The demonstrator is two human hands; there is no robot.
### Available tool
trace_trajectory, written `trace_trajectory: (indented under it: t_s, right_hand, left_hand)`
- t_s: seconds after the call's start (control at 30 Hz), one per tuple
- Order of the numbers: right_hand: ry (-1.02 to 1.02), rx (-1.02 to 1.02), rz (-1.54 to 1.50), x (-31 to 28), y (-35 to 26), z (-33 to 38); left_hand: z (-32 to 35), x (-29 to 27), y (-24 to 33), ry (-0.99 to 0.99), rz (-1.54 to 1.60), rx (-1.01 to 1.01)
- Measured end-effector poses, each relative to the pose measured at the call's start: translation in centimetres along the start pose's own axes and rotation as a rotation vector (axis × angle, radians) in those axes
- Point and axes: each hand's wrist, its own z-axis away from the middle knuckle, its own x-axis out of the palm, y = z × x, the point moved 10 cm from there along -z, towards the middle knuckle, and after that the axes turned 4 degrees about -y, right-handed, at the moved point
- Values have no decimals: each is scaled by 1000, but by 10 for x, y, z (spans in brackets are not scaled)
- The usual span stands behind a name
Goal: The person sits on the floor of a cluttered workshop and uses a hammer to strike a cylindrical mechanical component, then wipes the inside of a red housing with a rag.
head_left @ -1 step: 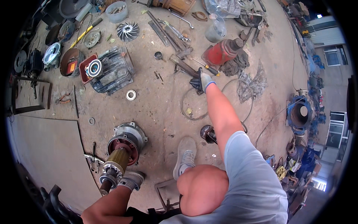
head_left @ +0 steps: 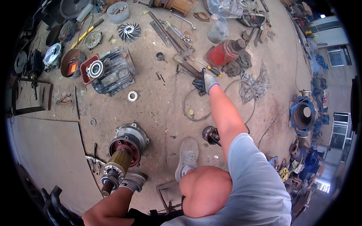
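Dark bar on the far floor, right of centre: the gloved right hand is gripping its near end, fingers closed around it, while its far end is lying close to a hammer head; whether the two are touching cannot be told. The left hand is showing only dark gloved fingers at the near left edge; whether it is holding anything cannot be told. Containers: at far left, a red box is holding small parts, a bearing resting over it; a rusty pan is holding a red-and-black packet; a clear tub is holding small metal pieces. Compared with the earlier frame, the bar's far end is lying slightly nearer the hammer head, the other floor items keeping their places. A rotor is standing out of its flange at near left. The stained floor is bearing a flat sheet at left; windows are lining the wall at right.
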Motion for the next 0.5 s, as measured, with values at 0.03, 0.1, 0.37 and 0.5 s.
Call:
trace_trajectory:
  t_s: [0.03, 0.1, 0.37, 0.5]
  right_hand:
    - [-25, -46, -58, -8, -5, 8]
    - [-23, -44, -198, -13, -8, 33]
    - [-271, -157, -430, -40, -27, 129]
    - [-617, -202, -565, 21, -66, 239]
  left_hand:
    - [-1, -1, -4, -23, 53, 70]
    - [2, 3, -1, -124, 474, 105]
    - [4, 3, -21, -286, 1168, 59]
    - [33, -33, -36, -166, 826, 289]
